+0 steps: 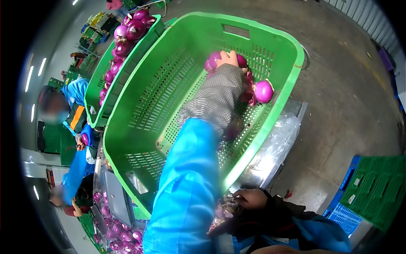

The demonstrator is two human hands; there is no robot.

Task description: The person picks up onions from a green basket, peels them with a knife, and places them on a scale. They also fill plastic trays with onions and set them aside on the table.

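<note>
My left hand (228, 58), in a blue sleeve with a grey checked cuff, reaches deep into a large green plastic crate (111, 139). Its fingers are closed over a red onion (212, 60) at the crate's far end, and another red onion (241, 61) shows just beside them. A peeled-looking purple onion (264, 92) lies against the right side of the crate, next to loose red skins (250, 86). Outside the crate, my right hand (252, 199) is closed near its lower edge, above a heap of onion skins (224, 211); what its fingers hold is hidden.
Left of the crate stands another green crate (95, 112) with red onions (122, 46). More onions (120, 233) lie on the table at lower left by a grey tray (116, 194). Co-workers (78, 91) stand at left. Stacked green crates (374, 186) sit at lower right.
</note>
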